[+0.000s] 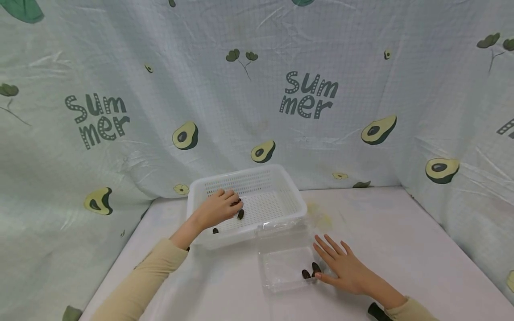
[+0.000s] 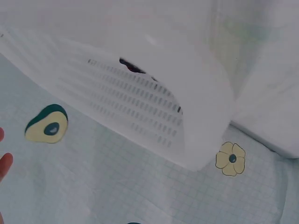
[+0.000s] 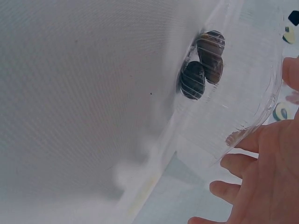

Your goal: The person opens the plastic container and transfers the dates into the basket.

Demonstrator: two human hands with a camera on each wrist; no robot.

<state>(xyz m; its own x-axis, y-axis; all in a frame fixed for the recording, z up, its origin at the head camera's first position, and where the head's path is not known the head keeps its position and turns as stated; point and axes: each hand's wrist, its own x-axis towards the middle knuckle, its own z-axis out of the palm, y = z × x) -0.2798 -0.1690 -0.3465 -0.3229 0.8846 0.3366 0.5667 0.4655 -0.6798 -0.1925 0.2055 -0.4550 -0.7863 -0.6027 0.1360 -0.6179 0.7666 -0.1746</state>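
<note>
My left hand point(image 1: 218, 209) reaches over the white slotted basket point(image 1: 299, 203), fingers curled, with a dark oval date-like piece point(image 1: 236, 202) seemingly pinched at the fingertips. Below, in the basket, lie another dark piece point(image 1: 241, 214) and one near the front wall point(image 1: 215, 231). In the left wrist view only fingertips point(image 2: 4, 164) show at the edge. My right hand point(image 1: 351, 269) has its fingers spread at the right side of a clear plastic box point(image 1: 277, 285), touching its wall. Several dark brown oval pieces point(image 3: 192, 80) lie in that box's near right corner.
The box's clear raised edge point(image 1: 281, 225) adjoins the basket's front right corner. A white table point(image 1: 385, 223) bears both. Behind and beside it hangs a printed sheet point(image 1: 225, 102) with avocados and lettering. A dark band point(image 1: 377, 310) is at the right wrist.
</note>
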